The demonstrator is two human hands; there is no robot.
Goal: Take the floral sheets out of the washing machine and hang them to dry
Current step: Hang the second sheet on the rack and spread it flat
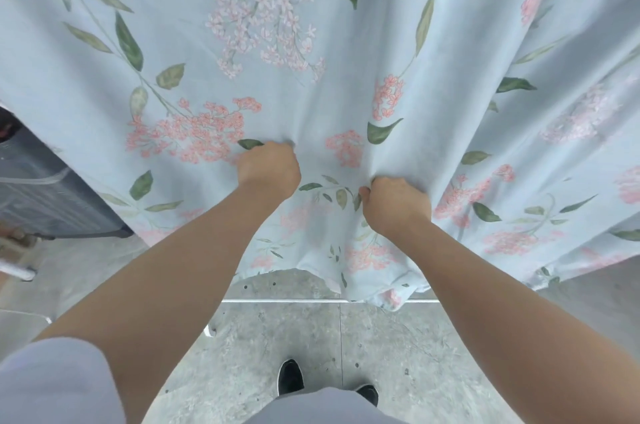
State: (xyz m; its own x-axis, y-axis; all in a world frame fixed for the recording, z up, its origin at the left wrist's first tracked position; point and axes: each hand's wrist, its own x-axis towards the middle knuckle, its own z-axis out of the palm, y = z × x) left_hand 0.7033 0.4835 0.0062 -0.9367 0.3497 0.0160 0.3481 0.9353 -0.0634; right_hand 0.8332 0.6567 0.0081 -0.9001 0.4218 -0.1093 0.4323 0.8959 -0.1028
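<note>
A pale blue floral sheet (311, 42) with pink blossoms and green leaves hangs spread across the whole upper view, its lower hem ending just above the floor. My left hand (268, 167) is clenched on a pinch of the sheet near the middle. My right hand (394, 203) grips a fold of the same sheet a little lower and to the right; the cloth gathers into pleats from that grip. The support the sheet hangs from is hidden behind the cloth.
A dark grey container (45, 188) stands at the left, partly behind the sheet. A thin white bar (277, 300) runs low across the grey concrete floor (381, 347) under the hem. My black shoes (291, 377) stand just before it.
</note>
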